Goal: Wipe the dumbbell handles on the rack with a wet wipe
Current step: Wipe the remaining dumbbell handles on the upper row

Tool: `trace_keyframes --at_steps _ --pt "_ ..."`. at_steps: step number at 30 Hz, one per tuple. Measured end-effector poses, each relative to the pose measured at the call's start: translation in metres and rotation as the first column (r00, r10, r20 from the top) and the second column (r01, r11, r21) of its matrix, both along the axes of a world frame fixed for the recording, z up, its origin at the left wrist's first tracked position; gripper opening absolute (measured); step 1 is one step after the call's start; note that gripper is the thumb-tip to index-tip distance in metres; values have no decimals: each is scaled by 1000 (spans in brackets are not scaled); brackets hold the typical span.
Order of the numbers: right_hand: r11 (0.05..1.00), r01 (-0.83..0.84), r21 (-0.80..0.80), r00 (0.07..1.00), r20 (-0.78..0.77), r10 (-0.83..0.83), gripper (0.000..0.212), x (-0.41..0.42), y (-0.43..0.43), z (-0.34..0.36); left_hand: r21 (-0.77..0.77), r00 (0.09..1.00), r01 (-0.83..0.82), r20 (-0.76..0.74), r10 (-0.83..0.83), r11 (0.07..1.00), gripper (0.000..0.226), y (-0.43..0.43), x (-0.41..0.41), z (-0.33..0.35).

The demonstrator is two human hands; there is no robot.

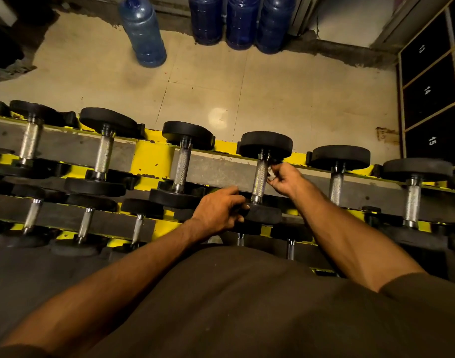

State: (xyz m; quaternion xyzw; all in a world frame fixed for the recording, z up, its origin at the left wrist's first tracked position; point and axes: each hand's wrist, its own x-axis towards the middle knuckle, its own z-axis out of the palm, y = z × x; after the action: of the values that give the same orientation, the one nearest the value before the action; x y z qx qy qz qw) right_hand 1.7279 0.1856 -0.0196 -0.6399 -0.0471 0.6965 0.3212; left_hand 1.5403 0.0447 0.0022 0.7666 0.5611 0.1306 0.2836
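Steadying near plate (262, 214) w/ left hand (218, 210) curled round it, pinching wet wipe (270, 174) in right hand (284, 178) at handle (259, 179) top, best wrapping fully & dragging full length.

Wipe (272, 174) in right hand (286, 180) at dumbbell handle (260, 177)

dumbbells (182, 161) in row on rack (154, 156) | water jugs (243, 21) on floor (273, 86) behind | lockers (425, 91) far R

View: one head-worn wide-angle camera (straight lines bow toward the frame edges).
Facing: forward and steeply down, over the person's torso (234, 306).
Range: near; dumbbell rack (154, 153) crosses mid-frame, 9 to 3 o'clock.
Far field: floor (273, 86) at 12 o'clock, lockers (428, 91) at 2 o'clock.
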Motion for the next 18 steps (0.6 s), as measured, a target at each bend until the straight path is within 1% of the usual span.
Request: trace_keyframes --at_steps 3,5,7,8,10,12,13,14,15,16,17,18 --pt "986 -163 -45 985 42 165 29 -2 5 2 2 1000 -3 -8 3 1000 25 0 1 1" --pt "980 -196 -43 980 24 197 31 -4 5 9 6 1000 -3 -13 3 1000 25 0 1 2" --pt "995 -95 -25 995 -29 94 27 -9 5 13 7 1000 -3 -13 3 1000 26 0 1 2" --pt "1000 -24 -16 999 -30 24 23 -13 4 14 4 1000 -1 -11 1 1000 27 0 1 2" --pt "993 114 21 991 64 -115 18 -16 -2 8 -1 1000 4 -6 -4 1000 28 0 1 3" --pt "970 187 153 950 222 -218 28 -15 -9 3 -5 1000 9 -10 -9 1000 29 1 0 3" --pt "957 160 242 924 305 -232 31 -15 -13 1 -3 1000 11 -10 -11 1000 29 1 -1 3" --pt "940 97 328 896 383 -227 33 -16 -18 1 0 1000 12 -7 -12 1000 30 1 -1 3" --pt "917 -3 399 860 469 -202 35 -16 -23 2 3 1000 11 -5 -11 1000 30 1 -2 3" --pt "883 -142 448 807 568 -159 36 -15 -28 2 5 1000 12 -7 -12 1000 29 1 -2 3" --pt "830 -314 461 731 675 -99 33 -14 -33 1 7 1000 13 -10 -13 1000 29 1 -1 3" --pt "756 -473 452 642 765 -55 28 -11 -38 0 9 1000 13 -12 -13 1000 29 0 -1 3"
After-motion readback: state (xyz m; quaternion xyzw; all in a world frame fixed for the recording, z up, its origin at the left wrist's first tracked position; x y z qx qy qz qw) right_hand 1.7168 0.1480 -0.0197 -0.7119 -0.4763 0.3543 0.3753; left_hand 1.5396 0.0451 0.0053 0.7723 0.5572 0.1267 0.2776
